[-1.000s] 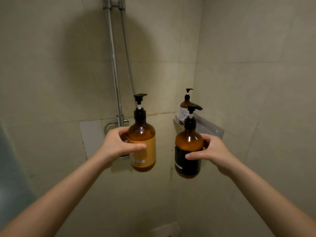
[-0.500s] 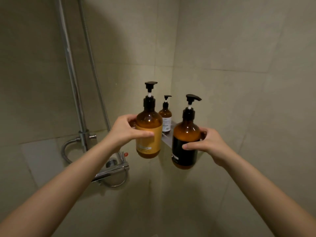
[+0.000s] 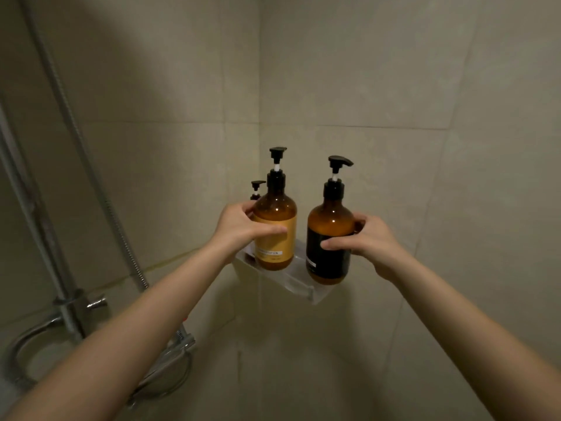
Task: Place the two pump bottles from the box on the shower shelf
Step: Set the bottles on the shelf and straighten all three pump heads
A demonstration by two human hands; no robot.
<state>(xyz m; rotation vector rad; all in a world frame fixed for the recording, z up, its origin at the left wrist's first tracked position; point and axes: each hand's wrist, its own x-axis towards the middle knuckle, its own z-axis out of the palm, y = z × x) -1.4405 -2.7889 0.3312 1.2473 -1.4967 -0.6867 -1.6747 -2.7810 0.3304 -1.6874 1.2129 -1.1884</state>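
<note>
My left hand (image 3: 239,227) grips an amber pump bottle with a yellow label (image 3: 277,235), held upright over the left part of the clear corner shelf (image 3: 296,282). My right hand (image 3: 368,241) grips a second amber pump bottle with a black label (image 3: 329,253), upright in front of the shelf's right end. I cannot tell whether either bottle's base touches the shelf. A smaller pump bottle (image 3: 257,189) stands at the back of the shelf, mostly hidden behind my left hand and the yellow-label bottle.
Tiled walls meet in the corner behind the shelf. A chrome shower pipe (image 3: 33,214) and hose (image 3: 91,165) run down the left wall to the mixer valve (image 3: 173,354) below my left forearm.
Both hands have carried the bottles up and forward to the corner shelf. The view has swung so the shelf is now centred and the shower pipe sits at the far left.
</note>
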